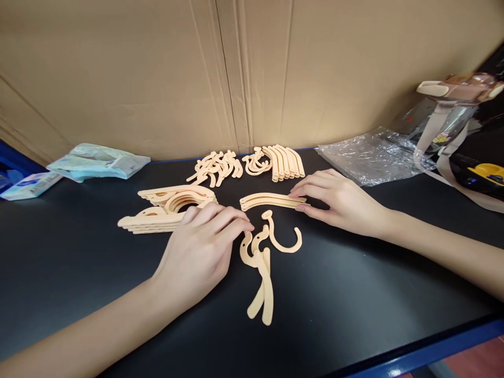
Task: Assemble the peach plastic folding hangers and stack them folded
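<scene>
My left hand (202,239) is closed, its fingertips pinching the upper end of one of two S-shaped plastic hanger pieces (248,252). These beige pieces lie side by side, their straight tails crossing. My thumb is mostly hidden. Between thumb and fingers, my right hand (338,199) grips the right end of a pair of curved hanger arms (268,200) lying together on the black table. A loose hanger hook (281,244) rests between my hands, below the arms. Beside my left hand sits a stack of folded hangers (157,218), partly covered by that hand.
At the back lie piles of S-shaped pieces (214,167), hooks (256,163) and curved arms (284,164). Blue soft packs (98,161) are at the left. A clear plastic bag (366,157) and a strapped bottle (452,121) stand right, before a cardboard wall (157,79).
</scene>
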{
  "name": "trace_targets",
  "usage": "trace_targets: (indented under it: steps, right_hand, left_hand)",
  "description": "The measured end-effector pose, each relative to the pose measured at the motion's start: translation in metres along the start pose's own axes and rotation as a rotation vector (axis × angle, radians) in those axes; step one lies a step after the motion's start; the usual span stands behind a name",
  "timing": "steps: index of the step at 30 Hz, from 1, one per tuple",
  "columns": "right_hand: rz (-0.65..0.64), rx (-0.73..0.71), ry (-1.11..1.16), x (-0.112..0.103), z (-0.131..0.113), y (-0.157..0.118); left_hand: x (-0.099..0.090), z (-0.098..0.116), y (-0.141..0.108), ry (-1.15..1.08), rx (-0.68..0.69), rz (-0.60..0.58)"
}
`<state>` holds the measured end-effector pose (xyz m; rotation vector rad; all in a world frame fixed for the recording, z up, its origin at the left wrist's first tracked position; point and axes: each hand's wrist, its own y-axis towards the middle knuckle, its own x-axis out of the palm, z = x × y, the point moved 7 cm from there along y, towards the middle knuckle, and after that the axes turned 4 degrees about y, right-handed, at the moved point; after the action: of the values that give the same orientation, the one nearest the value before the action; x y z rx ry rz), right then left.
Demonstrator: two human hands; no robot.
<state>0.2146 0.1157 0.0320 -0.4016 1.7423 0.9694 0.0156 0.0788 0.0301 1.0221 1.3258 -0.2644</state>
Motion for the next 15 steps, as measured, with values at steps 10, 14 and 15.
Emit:
trace_targets:
  steps: [10, 14, 15]
  right_hand:
    - [-0.041, -0.276, 0.052, -0.002, -0.053, -0.005]
    - [-0.035, -0.284, 0.083, -0.003, -0.056, -0.005]
    - [-0.028, -0.282, 0.093, -0.004, -0.055, -0.005]
  left_hand:
    - [0.003, -0.003, 0.000, -0.011, -0.003, -0.006]
    - [0.002, -0.003, -0.001, -0.058, -0.001, -0.008]
    - [0.002, -0.003, -0.001, -0.071, -0.007, -0.011]
